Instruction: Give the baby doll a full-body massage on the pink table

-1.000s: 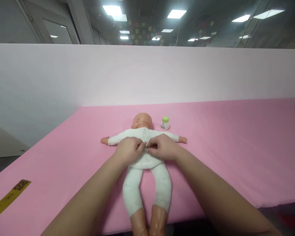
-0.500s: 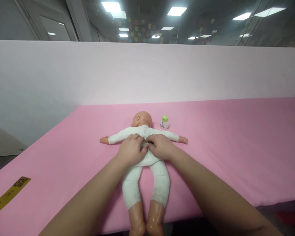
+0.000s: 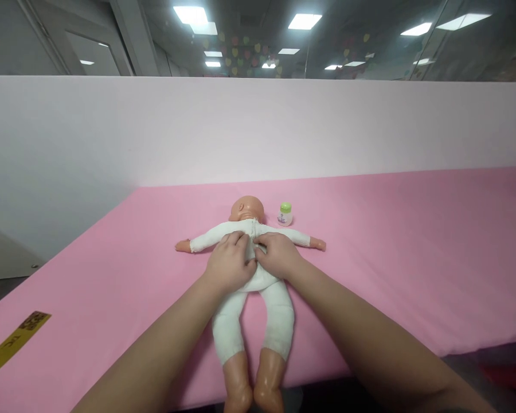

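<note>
A baby doll (image 3: 278,321) in white cloth lies face down, arms spread out to both sides, its head farthest from me and its bare feet at the near edge. My left hand (image 3: 232,259) rests on the left side of the doll's back, thumb apart from its fingers. On the right side of the back lies my right hand (image 3: 278,255), fingers slightly bent and thumb apart from them. A narrow strip of white cloth shows between the two hands. Neither hand visibly holds anything; the undersides of the fingers are hidden.
Beyond the doll's right shoulder stands a small jar (image 3: 285,214) with a green lid. A pink cover (image 3: 112,264) lies under everything, with a yellow printed strip (image 3: 15,346) at the left. A white panel (image 3: 258,129) rises behind, below glass.
My thumbs and fingertips have shifted slightly on the doll's back, and the gap between my hands is a little wider. The camera view has moved slightly.
</note>
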`<state>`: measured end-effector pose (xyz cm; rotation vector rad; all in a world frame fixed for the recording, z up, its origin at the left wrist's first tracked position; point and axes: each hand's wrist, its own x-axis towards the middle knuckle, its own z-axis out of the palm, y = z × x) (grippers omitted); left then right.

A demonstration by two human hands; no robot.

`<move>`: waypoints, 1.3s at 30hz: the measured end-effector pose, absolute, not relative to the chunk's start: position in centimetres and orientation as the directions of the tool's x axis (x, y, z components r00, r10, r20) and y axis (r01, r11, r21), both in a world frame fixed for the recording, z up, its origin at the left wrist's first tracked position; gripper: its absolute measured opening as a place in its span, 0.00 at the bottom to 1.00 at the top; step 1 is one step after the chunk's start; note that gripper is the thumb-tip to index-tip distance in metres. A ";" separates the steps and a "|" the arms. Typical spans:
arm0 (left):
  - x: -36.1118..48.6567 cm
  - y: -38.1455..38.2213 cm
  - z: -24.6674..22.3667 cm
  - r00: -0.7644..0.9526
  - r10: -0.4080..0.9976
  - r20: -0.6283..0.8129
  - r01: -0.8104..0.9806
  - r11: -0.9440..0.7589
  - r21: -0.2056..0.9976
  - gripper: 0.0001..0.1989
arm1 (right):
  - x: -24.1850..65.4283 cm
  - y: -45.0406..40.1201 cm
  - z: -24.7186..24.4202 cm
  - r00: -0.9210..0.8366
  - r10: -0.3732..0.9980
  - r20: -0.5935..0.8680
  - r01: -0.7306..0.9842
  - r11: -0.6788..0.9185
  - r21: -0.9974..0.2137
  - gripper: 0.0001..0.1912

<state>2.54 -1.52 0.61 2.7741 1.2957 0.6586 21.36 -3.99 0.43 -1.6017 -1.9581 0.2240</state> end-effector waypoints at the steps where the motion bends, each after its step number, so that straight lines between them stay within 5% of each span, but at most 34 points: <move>1: 2.6 -1.5 0.7 0.577 0.745 0.335 0.733 -0.653 0.191 0.26 | 21.3 -4.0 0.4 -0.108 0.942 0.318 0.841 0.257 -0.476 0.07; 6: 2.6 -1.5 1.0 0.569 0.768 0.294 0.747 -0.632 0.206 0.23 | 21.0 -4.0 0.1 -0.118 0.936 0.332 0.845 0.270 -0.461 0.06; 10: 2.6 -1.5 0.5 0.543 0.745 0.386 0.761 -0.632 0.150 0.37 | 20.9 -3.8 -0.5 -0.092 0.898 0.430 0.844 0.300 -0.444 0.08; 13: 2.5 -1.3 0.0 0.533 0.765 0.362 0.776 -0.613 0.152 0.45 | 20.9 -3.6 -1.1 -0.066 0.876 0.478 0.846 0.303 -0.438 0.19; 16: 2.4 -1.0 0.0 0.558 0.786 0.264 0.772 -0.609 0.181 0.45 | 21.1 -3.2 -1.5 -0.096 0.907 0.409 0.837 0.296 -0.460 0.30; 24: 2.2 -0.6 1.4 0.620 0.768 0.160 0.740 -0.640 0.204 0.37 | 21.2 -3.2 -1.3 -0.216 0.934 0.284 0.786 0.339 -0.518 0.28; 32: 1.9 0.2 1.1 0.600 0.791 0.120 0.768 -0.611 0.190 0.50 | 21.1 -2.7 -1.7 -0.126 0.934 0.334 0.777 0.302 -0.552 0.42; 39: 1.8 1.2 0.8 0.650 0.759 0.043 0.740 -0.645 0.193 0.49 | 21.2 -1.8 -1.7 -0.200 0.959 0.203 0.791 0.280 -0.544 0.48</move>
